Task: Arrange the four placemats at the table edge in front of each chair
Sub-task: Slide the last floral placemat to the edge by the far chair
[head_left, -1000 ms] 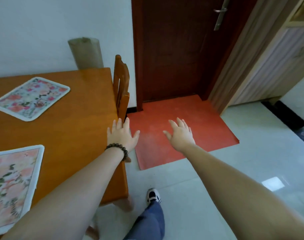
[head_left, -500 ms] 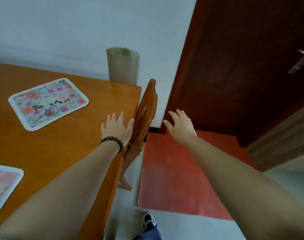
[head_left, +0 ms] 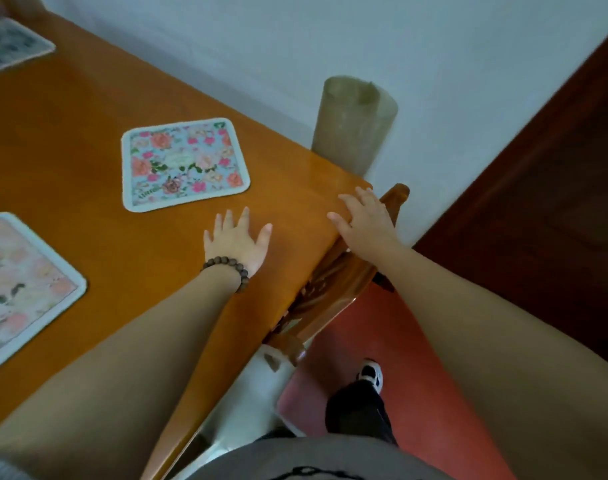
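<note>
Orange-brown wood fills most of what we see: the bench carries three placemats in view. The blue floral placemat lies nearest our hands, turned at an angle and set back from the bench edge rather than squared to it. The pink floral placemat sits at the lower left, partly cut off by the frame, and a third placemat shows blurred at the far top left; we see no fourth one. Our left hand, a bead bracelet at its wrist, is spread over the bare wood just below the blue floral placemat, fingers straight and holding nothing. Our right hand lies over the bench corner where the chair back meets it, fingers loosely extended; whether it rests on the chair or the wood we cannot tell. We judge both hands are stretched toward the blue floral placemat so we can slide it out to the edge in front of this chair. A rolled mat stands against the wall behind the corner, and a red floor mat lies under our shoe.
</note>
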The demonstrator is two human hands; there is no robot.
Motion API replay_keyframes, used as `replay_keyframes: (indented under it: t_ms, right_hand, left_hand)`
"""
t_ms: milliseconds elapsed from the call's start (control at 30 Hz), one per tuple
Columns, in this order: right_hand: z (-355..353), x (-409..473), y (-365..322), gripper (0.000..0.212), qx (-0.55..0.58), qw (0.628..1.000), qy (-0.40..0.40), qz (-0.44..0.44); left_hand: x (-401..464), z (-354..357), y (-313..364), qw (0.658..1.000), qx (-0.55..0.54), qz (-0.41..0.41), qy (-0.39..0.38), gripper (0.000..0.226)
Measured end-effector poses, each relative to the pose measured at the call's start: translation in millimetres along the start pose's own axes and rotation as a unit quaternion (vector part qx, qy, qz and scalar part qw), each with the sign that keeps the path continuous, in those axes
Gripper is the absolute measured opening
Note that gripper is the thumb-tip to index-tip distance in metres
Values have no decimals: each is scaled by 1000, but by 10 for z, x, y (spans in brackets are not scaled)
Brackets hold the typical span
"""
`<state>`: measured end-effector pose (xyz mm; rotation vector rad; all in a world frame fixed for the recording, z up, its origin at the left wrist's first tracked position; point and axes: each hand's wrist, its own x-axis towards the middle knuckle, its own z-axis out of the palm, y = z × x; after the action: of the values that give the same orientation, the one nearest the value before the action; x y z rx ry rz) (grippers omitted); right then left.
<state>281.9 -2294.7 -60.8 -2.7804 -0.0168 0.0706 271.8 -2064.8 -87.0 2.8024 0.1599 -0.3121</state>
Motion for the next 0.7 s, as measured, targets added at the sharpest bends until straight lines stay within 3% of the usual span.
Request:
replay_keyframes:
  t_ms: [167, 400, 700]
  right_hand:
    - [104, 621, 115, 54, 1, 996, -21, -90]
    - [244, 1684, 177, 56, -2, 970, -115, -215]
    - [481, 2241, -112, 57, -30, 924, -205, -322]
  left_hand:
    - [214, 95, -28, 996, 7, -94, 1, 73]
    - [628, 78, 358, 971, -19, -238, 28, 71]
    - [691, 119, 458, 936, -36, -347, 42, 75]
